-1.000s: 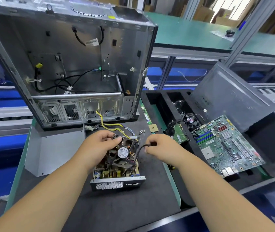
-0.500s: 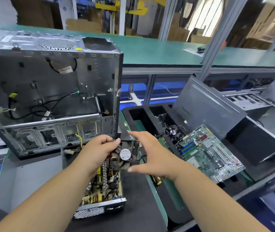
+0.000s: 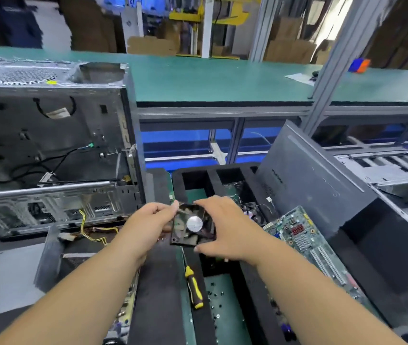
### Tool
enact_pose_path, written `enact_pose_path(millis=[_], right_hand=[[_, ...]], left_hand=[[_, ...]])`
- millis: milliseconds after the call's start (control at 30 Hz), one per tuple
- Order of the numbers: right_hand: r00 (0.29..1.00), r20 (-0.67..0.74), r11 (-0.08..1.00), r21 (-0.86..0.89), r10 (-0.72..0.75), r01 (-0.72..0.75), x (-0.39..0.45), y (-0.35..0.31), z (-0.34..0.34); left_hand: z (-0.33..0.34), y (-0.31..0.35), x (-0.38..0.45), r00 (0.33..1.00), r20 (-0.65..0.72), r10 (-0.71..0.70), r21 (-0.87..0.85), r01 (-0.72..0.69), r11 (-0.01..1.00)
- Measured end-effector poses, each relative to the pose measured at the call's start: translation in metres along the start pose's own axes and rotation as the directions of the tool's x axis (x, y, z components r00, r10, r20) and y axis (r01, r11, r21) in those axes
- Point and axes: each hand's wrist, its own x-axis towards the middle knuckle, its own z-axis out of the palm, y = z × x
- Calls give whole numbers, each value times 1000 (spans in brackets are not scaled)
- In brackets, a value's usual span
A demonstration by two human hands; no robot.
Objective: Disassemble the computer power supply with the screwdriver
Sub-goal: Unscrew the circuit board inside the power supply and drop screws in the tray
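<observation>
Both hands hold a black square cooling fan point(image 3: 193, 226) with a round silver hub label, lifted over the front of the black foam tray point(image 3: 213, 178). My left hand point(image 3: 152, 222) pinches its left edge. My right hand point(image 3: 225, 227) grips its right side from above. The opened power supply point(image 3: 126, 312) lies low at the left, mostly hidden under my left forearm, with only part of its circuit board showing. Yellow wires point(image 3: 88, 232) trail from it. A black and yellow screwdriver point(image 3: 193, 287) lies on the mat between my forearms.
An open grey computer case point(image 3: 48, 155) stands at the left. A green motherboard point(image 3: 305, 240) rests in the tray at the right, under a leaning dark side panel point(image 3: 322, 183). Small screws point(image 3: 216, 305) are scattered on the green mat point(image 3: 225, 327). A grey metal cover point(image 3: 4, 270) lies at the left.
The fan has come away from the power supply and moved right and up, toward the foam tray. My right hand closed onto its right side. The view swung right and up.
</observation>
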Motion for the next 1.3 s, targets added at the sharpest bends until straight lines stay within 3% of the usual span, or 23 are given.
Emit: enact_pose_path(millis=[167,233,333,433,567,800,1067,1167,1300], right_hand=[[951,-104,950,153,290,-273,18,57,-18],[890,-107,891,163,443,-424,30,84,-20],[760,-57,762,44,648,-646,46,124,-14],[660,0,659,23,752,-751,57,153,1],[604,39,605,-17,796,-796,60,171,21],[619,58,618,-179,783,-765,58,171,24],[610,22,603,-190,792,-775,55,156,19],[659,-11,642,-208,752,-738,55,141,20],[777,-25,751,-236,630,-617,61,98,24]], left_hand=[[9,-2,0,993,-111,32,152,-14,988],[9,-5,-4,988,-152,20,173,6,985],[8,-9,-9,977,-213,13,195,30,980],[4,-14,-14,964,-264,21,222,40,974],[-4,-23,-19,953,-303,15,229,58,972],[-16,-28,-30,950,-308,54,207,12,978],[-28,-30,-41,949,-305,81,187,-24,982],[-38,-34,-45,948,-308,77,160,-29,987],[-59,-42,-52,947,-314,65,123,-27,992]])
